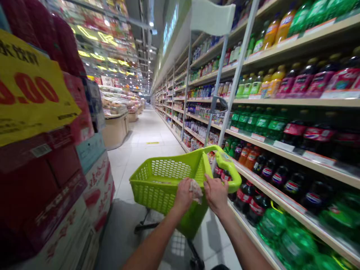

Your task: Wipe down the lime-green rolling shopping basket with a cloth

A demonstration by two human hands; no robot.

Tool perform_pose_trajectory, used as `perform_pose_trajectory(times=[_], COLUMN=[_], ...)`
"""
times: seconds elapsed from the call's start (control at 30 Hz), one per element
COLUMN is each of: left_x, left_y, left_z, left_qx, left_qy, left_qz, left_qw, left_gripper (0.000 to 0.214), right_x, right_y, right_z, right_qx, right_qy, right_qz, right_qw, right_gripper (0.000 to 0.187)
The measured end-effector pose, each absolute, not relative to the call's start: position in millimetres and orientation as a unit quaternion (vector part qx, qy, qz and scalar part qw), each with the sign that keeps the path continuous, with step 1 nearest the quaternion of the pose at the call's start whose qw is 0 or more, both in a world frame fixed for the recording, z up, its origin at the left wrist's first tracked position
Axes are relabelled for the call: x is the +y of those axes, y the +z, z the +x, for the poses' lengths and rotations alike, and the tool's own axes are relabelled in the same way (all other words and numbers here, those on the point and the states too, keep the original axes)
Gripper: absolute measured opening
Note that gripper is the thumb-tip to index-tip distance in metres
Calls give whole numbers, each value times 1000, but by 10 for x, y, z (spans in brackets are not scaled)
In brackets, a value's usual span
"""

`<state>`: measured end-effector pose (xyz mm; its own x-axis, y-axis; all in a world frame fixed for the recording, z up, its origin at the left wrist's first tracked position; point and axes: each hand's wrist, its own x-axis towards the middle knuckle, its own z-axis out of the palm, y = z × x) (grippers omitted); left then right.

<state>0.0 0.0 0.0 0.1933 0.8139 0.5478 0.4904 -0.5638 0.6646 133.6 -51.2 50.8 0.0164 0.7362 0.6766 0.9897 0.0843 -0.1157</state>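
Note:
A lime-green shopping cart (157,180) with a mesh basket stands in the aisle right in front of me. My left hand (182,195) is closed at the cart's near rim, gripping a small crumpled whitish wrapper or cloth (196,190). My right hand (216,193) is just beside it, fingers curled against the same crumpled piece and close under the cart's green handle (229,165). The two hands almost touch.
Long shelves (295,101) of bottled soft drinks line the right side, close to the cart. Stacked red cartons (56,180) with a yellow price sign (30,90) stand on the left. The white tiled aisle (146,138) runs ahead past display counters (115,127).

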Motion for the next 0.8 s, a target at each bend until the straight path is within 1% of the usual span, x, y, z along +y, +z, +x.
perform_pose_trajectory(times=[0.13,0.23,0.37,0.47,0.57,0.63,0.7,0.8], left_x=[-105,-161,-145,-4,169,203,129,-102], left_y=[121,151,97,-35,-215,-295,-305,-210], left_z=[293,373,262,-128,-626,-774,-659,-161], left_qx=[407,397,377,366,467,514,510,440], left_qy=[501,519,503,469,482,495,495,489], left_qz=[742,734,759,787,733,696,701,751], left_qw=[180,186,172,161,111,78,65,55], left_gripper=[37,33,35,39,38,39,42,48], right_x=[-531,-552,-592,-625,-657,-677,-693,-704], right_y=[469,450,429,424,431,437,436,412], right_z=[1321,1332,1399,1452,1448,1412,1371,1358], right_qx=[-690,-686,-701,-718,-714,-704,-698,-704], right_qy=[-208,-207,-203,-196,-200,-209,-219,-230], right_qz=[-622,-614,-592,-574,-570,-572,-572,-559], right_qw=[305,330,342,342,354,365,372,371], right_gripper=[33,35,37,37,36,36,36,35])
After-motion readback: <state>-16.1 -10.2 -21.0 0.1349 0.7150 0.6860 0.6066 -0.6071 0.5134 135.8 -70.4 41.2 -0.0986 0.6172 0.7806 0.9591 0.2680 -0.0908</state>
